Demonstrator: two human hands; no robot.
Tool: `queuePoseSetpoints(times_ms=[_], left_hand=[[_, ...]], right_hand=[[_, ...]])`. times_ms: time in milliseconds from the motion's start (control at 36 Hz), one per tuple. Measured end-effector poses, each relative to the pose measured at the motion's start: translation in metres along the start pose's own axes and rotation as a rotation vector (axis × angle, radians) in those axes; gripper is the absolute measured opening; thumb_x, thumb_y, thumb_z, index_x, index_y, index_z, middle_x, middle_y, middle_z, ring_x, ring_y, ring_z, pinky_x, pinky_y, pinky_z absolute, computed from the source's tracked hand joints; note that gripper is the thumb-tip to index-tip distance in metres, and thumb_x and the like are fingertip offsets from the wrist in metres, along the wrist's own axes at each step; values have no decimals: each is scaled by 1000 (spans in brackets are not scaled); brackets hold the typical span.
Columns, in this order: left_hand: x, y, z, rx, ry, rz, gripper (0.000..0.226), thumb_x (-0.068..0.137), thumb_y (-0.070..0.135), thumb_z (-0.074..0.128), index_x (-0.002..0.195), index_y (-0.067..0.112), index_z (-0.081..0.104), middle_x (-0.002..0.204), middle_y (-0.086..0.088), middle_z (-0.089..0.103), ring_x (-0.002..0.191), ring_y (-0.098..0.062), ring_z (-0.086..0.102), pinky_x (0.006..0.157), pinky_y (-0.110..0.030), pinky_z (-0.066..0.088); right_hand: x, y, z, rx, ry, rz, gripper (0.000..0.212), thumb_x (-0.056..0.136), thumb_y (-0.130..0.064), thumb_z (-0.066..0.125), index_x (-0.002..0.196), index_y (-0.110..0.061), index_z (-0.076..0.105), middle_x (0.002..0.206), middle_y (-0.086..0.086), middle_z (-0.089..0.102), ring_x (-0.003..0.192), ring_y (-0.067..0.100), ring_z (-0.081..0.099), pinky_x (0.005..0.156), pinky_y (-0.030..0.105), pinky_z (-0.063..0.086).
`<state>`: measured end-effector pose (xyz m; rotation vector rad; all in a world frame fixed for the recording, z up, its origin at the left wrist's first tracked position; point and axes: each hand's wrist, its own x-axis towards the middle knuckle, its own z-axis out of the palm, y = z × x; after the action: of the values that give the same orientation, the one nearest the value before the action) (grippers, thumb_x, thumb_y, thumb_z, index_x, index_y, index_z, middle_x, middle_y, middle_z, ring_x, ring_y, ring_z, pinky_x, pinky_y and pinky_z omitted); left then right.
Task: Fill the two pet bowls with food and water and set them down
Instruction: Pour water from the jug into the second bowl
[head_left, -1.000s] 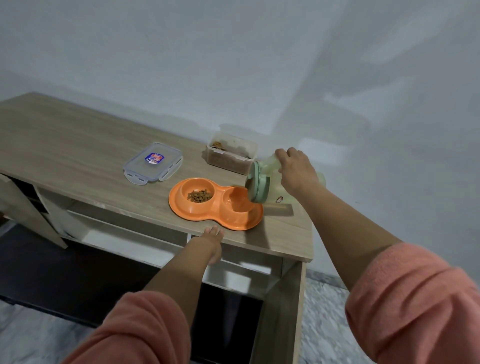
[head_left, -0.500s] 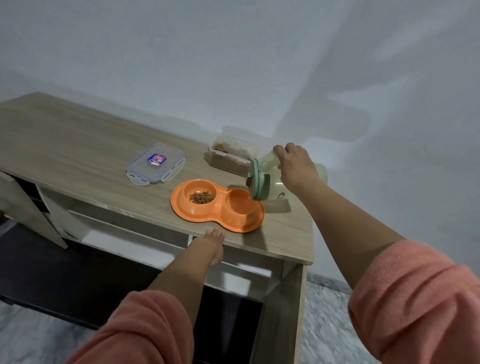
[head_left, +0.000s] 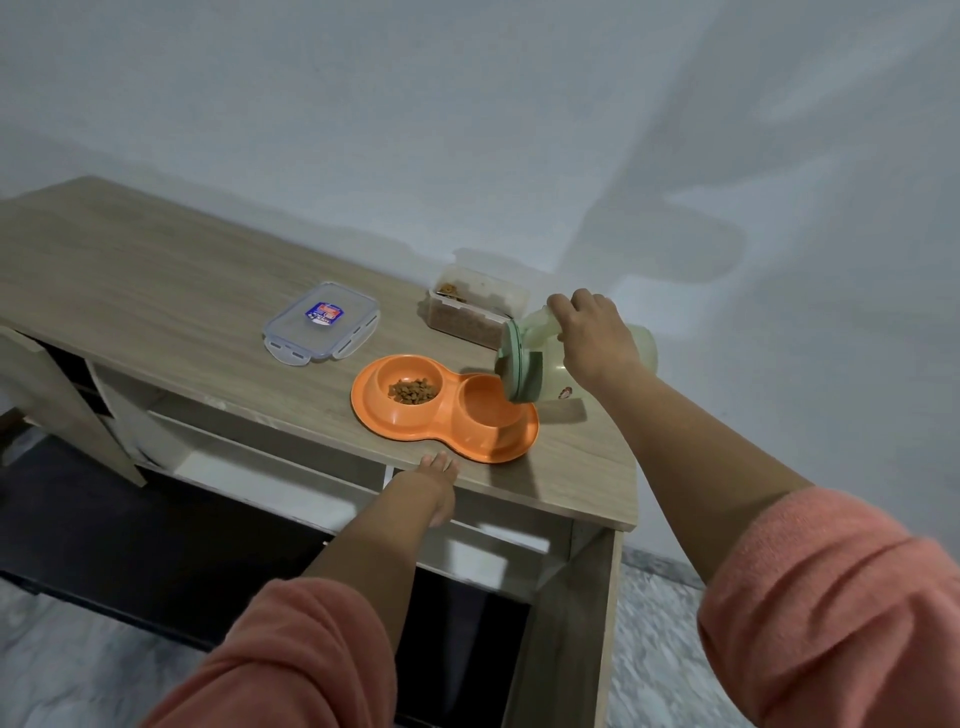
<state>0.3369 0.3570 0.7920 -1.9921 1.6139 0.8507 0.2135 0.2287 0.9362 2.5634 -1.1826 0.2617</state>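
An orange double pet bowl (head_left: 452, 439) lies near the front edge of the wooden table (head_left: 156, 291). Its left cup holds brown kibble (head_left: 413, 389); the right cup (head_left: 485, 402) looks orange inside and I cannot tell if water is in it. My right hand (head_left: 597, 338) grips the handle of a pale green jug (head_left: 540, 371), tipped on its side with its lidded mouth over the right cup. My left hand (head_left: 434, 483) rests with its fingers on the table's front edge, just in front of the bowl.
An open clear box of kibble (head_left: 475, 306) stands behind the bowl, next to the jug. Its clear lid (head_left: 322, 322) lies flat to the left. Below the tabletop are open shelves (head_left: 260, 457). The wall is close behind; the table ends just right of the jug.
The jug stays tipped over the right cup, with hardly any shift. My left hand has kept its place on the table edge. The view has drifted slightly.
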Motion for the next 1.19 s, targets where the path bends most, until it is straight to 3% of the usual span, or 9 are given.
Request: queuePoseSetpoints(times_ms=[167,333,417,472,556,694,917,1056,1194], left_hand=[[2,-1,1,-21,14,3,95,87,-14,46,151,13,-18,159,-5,-25,149,-25,-14,120,-45,14],[8,-3,8,-51,31,-8,82,97,-2,42,152,15,-17,159,-3,-24,149,-24,-15,121,-46,11],[9,-4,9,-85,48,-6,81,97,-2,42,152,15,-15,160,-4,-22,149,-24,-14,121,-46,10],[9,-5,10,-94,59,-3,79,98,0,41,153,15,-14,160,-4,-21,149,-24,-14,121,-46,9],[9,-5,10,-113,66,2,77,99,0,39,153,15,-13,160,-3,-21,149,-24,-14,121,-46,7],[9,-5,11,-129,73,14,74,101,7,38,153,14,-13,160,-3,-22,149,-24,-14,121,-46,3],[10,-8,22,-227,146,31,76,98,0,38,154,16,-12,159,-1,-23,148,-21,-17,121,-38,1],[7,-10,27,-290,183,62,72,100,4,37,154,16,-10,160,-2,-22,148,-21,-18,120,-33,0],[5,-19,39,-392,310,112,65,101,12,38,155,17,3,162,1,-9,150,-17,-6,121,-30,5]], right_hand=[[-12,5,7,115,-44,77,44,87,8,45,129,-4,44,115,18,49,104,34,46,82,32,32],[-39,20,22,354,-52,298,40,87,9,45,125,-4,45,112,18,48,103,36,48,82,42,46],[-56,27,30,474,-21,410,37,90,7,43,125,-4,44,117,18,46,102,33,49,73,32,38],[-67,32,34,540,-3,497,34,92,4,44,126,-4,43,121,17,46,102,32,50,74,29,35],[-80,37,39,652,52,626,34,92,2,43,124,-7,43,120,16,46,101,31,54,81,35,43],[-93,41,42,792,145,825,29,96,-7,46,124,-8,44,122,15,49,106,30,50,83,30,37],[-123,34,57,1065,220,1159,25,97,-16,48,120,-14,40,121,14,55,103,31,56,95,45,49],[-136,29,60,1127,208,1211,27,98,-20,48,123,-16,40,114,9,54,103,29,54,93,40,47],[-137,24,63,1125,144,1274,43,96,-23,52,134,-11,38,128,14,56,116,34,54,95,37,44]])
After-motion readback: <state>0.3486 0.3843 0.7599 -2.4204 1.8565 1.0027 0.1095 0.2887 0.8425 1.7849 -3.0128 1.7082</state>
